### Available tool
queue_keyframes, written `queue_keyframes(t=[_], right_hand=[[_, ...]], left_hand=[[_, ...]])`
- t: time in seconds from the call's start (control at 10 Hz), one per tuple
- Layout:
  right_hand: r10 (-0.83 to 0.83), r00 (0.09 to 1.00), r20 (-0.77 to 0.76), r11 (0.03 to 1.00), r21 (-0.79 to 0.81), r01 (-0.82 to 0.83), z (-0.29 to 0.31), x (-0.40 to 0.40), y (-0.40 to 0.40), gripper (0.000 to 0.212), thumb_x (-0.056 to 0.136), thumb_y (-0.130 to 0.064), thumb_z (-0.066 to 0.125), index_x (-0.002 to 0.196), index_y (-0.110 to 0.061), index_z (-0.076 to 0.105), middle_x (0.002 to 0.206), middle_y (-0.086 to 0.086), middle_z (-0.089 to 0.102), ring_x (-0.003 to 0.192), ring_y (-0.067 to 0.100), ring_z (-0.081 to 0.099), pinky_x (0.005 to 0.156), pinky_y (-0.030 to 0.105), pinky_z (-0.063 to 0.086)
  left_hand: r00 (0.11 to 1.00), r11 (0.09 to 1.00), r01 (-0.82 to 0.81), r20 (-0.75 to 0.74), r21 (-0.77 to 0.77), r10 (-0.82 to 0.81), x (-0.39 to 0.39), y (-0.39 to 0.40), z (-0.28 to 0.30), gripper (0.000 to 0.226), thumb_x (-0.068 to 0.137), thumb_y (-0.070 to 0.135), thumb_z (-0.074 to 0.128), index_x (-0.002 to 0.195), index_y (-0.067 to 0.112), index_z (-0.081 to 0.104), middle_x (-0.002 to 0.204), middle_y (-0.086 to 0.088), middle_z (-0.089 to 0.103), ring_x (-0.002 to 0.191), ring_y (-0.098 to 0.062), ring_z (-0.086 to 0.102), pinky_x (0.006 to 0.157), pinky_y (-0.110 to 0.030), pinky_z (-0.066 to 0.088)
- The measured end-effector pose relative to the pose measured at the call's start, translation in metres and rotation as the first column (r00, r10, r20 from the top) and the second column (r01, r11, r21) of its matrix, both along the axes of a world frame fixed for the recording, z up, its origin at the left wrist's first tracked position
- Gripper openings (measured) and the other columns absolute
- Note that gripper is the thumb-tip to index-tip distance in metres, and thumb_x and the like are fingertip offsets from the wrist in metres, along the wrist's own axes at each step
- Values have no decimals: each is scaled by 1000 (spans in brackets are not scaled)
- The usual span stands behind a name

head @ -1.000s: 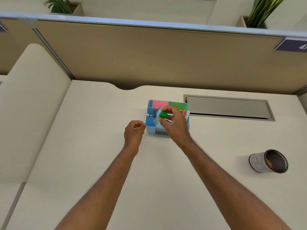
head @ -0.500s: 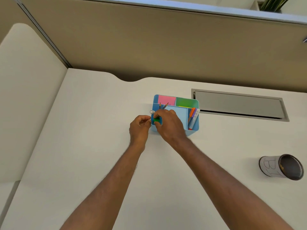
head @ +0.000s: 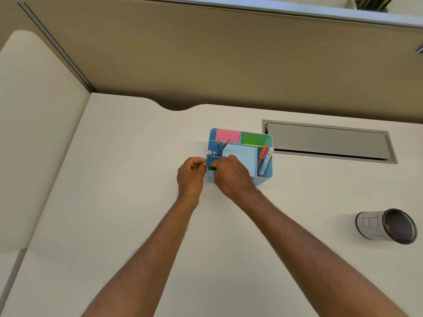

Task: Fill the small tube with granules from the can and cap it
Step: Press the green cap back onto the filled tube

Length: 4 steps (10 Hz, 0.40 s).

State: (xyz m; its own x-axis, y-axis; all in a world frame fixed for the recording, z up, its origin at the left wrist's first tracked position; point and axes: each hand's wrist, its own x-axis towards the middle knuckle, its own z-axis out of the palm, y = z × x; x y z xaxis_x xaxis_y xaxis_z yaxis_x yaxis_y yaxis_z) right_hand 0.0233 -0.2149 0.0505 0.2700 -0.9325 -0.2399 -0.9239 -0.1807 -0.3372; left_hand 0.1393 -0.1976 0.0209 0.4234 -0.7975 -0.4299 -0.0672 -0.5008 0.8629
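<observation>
While both hands meet at the front-left corner of the blue desk organiser (head: 263,177), the right hand (head: 231,177) pinches a green-capped tube (head: 212,168) just over that corner. The left hand (head: 191,175), just left of the organiser, has its fingers curled loosely together; whether it touches the tube I cannot tell. The can (head: 386,226) lies on its side well to the organiser's right and nearer the person, mouth facing right.

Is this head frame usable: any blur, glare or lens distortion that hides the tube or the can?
Head view: even, soft lighting, no glare; wide-angle bending curves the partition top. The can is sharp. The right hand hides all but a sliver of the green cap, so the tube cannot be checked.
</observation>
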Motion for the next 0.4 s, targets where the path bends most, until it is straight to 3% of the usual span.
queue_keyframes(t=[0.2, 0.3, 0.4], right_hand=[[24, 997, 68, 999, -27, -23, 2, -10, 12, 40, 100, -8, 55, 139, -17, 61, 146, 4, 60, 125, 26, 54, 99, 39, 51], [-46, 977, 209, 990, -120, 73, 10, -32, 29, 39, 100, -8, 59, 139, -14, 60, 149, 9, 57, 131, 29, 54, 106, 42, 49], [-115, 964, 240, 971, -179, 160, 14, -52, 39, 37, 101, -11, 59, 139, -12, 60, 148, 9, 57, 132, 29, 53, 107, 42, 49]], left_hand=[[1000, 1000, 3, 23, -9, -3, -1, 0, 4, 16, 97, 9, 65, 111, 11, 71, 112, -8, 74, 103, -25, 69, 93, -33, 58], [991, 999, 26, 133, -33, -22, -7, 8, 15, 11, 99, 14, 62, 108, 16, 69, 106, 1, 70, 104, -22, 68, 75, -15, 52], [968, 989, 79, 249, -124, -46, -14, 20, 23, 12, 99, 13, 60, 108, 19, 66, 112, 4, 65, 109, -20, 64, 72, -15, 48]])
